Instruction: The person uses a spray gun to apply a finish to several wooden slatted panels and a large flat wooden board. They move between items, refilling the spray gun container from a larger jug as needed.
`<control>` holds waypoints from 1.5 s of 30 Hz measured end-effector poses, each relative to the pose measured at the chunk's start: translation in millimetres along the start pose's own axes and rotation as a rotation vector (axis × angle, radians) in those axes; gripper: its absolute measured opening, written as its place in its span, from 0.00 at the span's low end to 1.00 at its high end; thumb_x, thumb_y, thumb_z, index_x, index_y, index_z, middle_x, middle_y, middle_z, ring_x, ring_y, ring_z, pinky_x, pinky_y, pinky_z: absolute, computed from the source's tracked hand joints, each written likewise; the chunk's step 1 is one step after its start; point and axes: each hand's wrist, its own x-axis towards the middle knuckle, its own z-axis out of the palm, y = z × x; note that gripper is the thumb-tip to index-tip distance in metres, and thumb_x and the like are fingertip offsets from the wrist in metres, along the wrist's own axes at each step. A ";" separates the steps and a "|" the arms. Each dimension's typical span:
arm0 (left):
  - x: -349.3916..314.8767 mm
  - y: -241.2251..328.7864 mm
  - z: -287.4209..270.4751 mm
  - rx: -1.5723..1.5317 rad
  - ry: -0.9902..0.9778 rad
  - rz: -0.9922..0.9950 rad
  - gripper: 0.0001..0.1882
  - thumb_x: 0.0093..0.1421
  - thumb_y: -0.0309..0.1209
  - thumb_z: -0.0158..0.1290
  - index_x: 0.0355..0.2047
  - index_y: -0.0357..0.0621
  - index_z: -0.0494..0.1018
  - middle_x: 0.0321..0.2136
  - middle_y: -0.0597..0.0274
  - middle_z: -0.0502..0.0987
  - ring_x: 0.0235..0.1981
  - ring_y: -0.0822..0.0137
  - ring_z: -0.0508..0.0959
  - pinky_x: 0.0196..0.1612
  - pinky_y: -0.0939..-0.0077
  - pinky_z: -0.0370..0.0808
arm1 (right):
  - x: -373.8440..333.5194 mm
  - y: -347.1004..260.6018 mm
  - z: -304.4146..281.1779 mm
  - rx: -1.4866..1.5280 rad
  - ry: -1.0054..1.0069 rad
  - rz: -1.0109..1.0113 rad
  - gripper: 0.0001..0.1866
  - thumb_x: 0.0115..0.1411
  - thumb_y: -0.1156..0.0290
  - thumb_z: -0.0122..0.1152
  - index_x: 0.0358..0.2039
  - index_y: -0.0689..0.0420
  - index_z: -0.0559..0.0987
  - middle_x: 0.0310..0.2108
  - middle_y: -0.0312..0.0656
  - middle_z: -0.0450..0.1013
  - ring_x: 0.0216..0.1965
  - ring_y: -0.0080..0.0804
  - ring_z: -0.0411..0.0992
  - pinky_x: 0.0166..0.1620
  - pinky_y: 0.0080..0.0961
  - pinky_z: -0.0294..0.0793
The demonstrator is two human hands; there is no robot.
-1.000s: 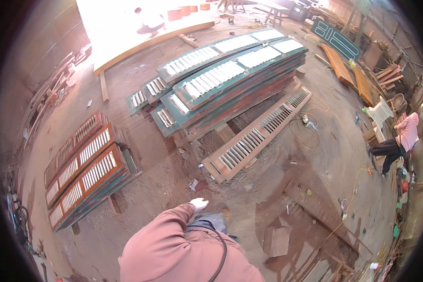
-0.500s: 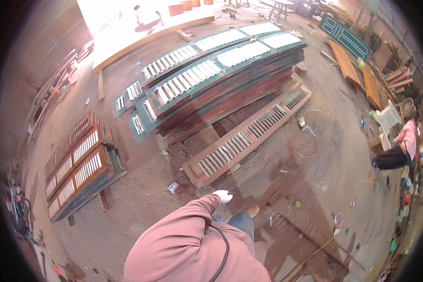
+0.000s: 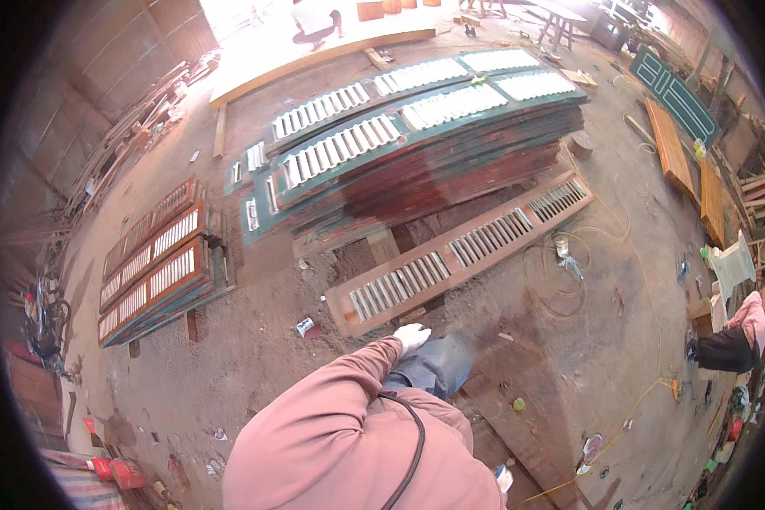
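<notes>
My left hand (image 3: pixel 412 337), in a white glove, hangs beside my leg, its fingers too small and turned under to read. Nothing plainly shows in it. Nearest to it lies a long brown louvred shutter panel (image 3: pixel 440 293) with three slatted openings, low on the ground and apart from the glove. Beyond that panel stands a tall stack of green and reddish louvred shutters (image 3: pixel 450 161). By my right side a small white patch (image 3: pixel 504 478) shows past my pink sleeve and top; it may be my right glove, with the fingers hidden.
A smaller stack of brown shutters (image 3: pixel 157 276) sits to the left on wooden supports. Orange-brown boards (image 3: pixel 671 153) and a green panel (image 3: pixel 673 93) lie at right. A bent-over co-worker (image 3: pixel 733 336) is at far right; another person (image 3: pixel 316 24) crouches behind. A loose hose (image 3: pixel 582 289) crosses the floor.
The view has shifted, with the stacks now further right and higher. My leg has swung forward beside my left hand. A white patch has appeared at my right side.
</notes>
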 end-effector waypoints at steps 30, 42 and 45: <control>482.4 305.7 -37.9 -0.251 0.043 -0.021 0.22 0.70 0.46 0.49 0.45 0.38 0.77 0.30 0.65 0.78 0.27 0.73 0.72 0.32 0.73 0.70 | 223.5 -487.5 210.3 -0.917 0.109 -0.398 0.14 0.67 0.60 0.58 0.44 0.56 0.81 0.41 0.49 0.80 0.45 0.46 0.78 0.50 0.39 0.75; 450.6 436.2 119.9 -0.092 0.355 -0.135 0.25 0.68 0.45 0.50 0.57 0.41 0.73 0.51 0.44 0.78 0.54 0.45 0.77 0.58 0.58 0.73 | 441.2 -692.4 252.3 -1.525 -0.322 -0.507 0.21 0.65 0.50 0.57 0.49 0.51 0.78 0.47 0.50 0.75 0.52 0.50 0.72 0.53 0.46 0.72; 444.6 470.7 165.1 -0.063 0.299 -0.108 0.28 0.67 0.44 0.51 0.62 0.40 0.68 0.52 0.42 0.75 0.56 0.45 0.74 0.59 0.57 0.71 | 526.5 -721.3 290.4 -1.628 -0.460 -0.458 0.25 0.65 0.47 0.57 0.53 0.51 0.76 0.52 0.50 0.73 0.56 0.50 0.71 0.57 0.43 0.71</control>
